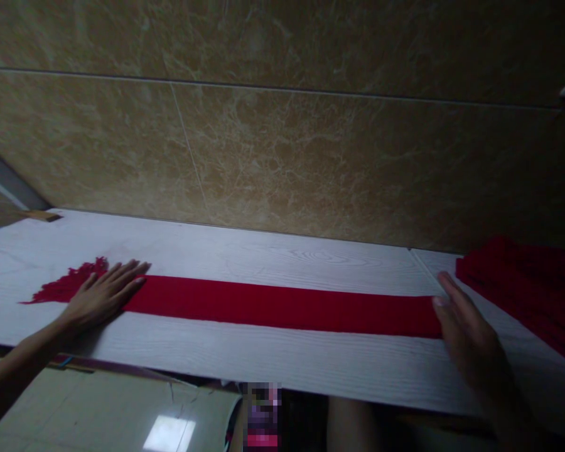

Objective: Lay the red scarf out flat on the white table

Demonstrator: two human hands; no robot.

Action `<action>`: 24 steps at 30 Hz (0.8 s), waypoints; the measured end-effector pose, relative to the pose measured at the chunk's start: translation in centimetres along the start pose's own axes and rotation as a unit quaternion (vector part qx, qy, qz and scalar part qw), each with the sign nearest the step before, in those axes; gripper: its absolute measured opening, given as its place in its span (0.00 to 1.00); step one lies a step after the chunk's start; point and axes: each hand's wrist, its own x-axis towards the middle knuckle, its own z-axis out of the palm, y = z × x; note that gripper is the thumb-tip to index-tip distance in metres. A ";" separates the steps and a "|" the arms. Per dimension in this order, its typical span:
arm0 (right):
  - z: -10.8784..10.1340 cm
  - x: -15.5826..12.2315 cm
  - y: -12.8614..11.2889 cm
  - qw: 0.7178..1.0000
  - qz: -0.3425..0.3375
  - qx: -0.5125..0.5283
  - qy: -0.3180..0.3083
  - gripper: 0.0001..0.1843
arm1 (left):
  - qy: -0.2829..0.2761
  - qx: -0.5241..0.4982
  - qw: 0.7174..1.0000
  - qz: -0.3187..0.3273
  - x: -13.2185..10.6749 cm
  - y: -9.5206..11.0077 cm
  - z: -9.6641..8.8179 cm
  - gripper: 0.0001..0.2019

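Note:
A long red scarf lies folded into a narrow strip across the white wood-grain table. Its fringe spreads out at the left end. My left hand lies flat on the scarf's left end, fingers stretched out and pointing right. My right hand rests flat at the strip's right end, fingers straight and together, covering that end.
A pile of red fabric lies at the table's right end. A brown marbled tile wall rises directly behind the table. A small wooden piece sits at the far left corner. Shiny floor shows below the near edge.

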 end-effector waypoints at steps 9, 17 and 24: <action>6.4 2.0 5.6 0.981 -0.047 -0.139 -0.130 0.37 | 0.009 -0.040 0.998 -0.037 0.2 0.2 0.5 0.31; 6.6 3.2 7.2 0.976 -0.050 -0.159 -0.141 0.36 | -0.004 -0.019 1.000 -0.003 1.8 0.5 -0.6 0.31; 5.6 4.2 7.3 0.977 -0.032 -0.143 -0.157 0.36 | -0.007 -0.017 1.000 0.003 4.0 0.4 0.1 0.33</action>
